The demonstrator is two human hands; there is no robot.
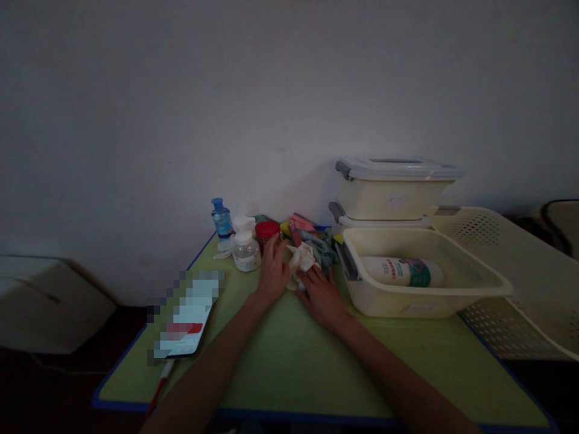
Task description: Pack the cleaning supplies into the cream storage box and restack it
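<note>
White cloth (303, 257) bunched toward the back of the green surface (289, 361)

The cloth lies crumpled in front of a heap of rags (323, 245), close enough that there is hardly any room behind it, and the wall (289, 90) rises beyond. Toward me it is different: bare green runs between my forearms right down to the blue front edge (289, 415), the widest open stretch I have.

The cloth sits between my hands. My right hand (324, 298) comes in from its near right side, palm down, fingers slightly spread and bent onto it; whether they grip or only press, I cannot tell. My left hand (274, 269) is at its left side, fingers loosely curled, thumb side next to it; I cannot tell if it has hold of any.

Past my left hand stand the red pot (267, 229), a clear jar (246, 255), a white pump bottle (243, 223) and a blue bottle (221, 220) near the back left corner. A phone (192, 310) lies by the left edge.

Past my right hand, a pale tub (420, 306) with a bottle (400, 271) lying in it limits that side. Lidded boxes (389, 202) are stacked behind it, and a basket (540, 277) stands beyond the right edge.
</note>
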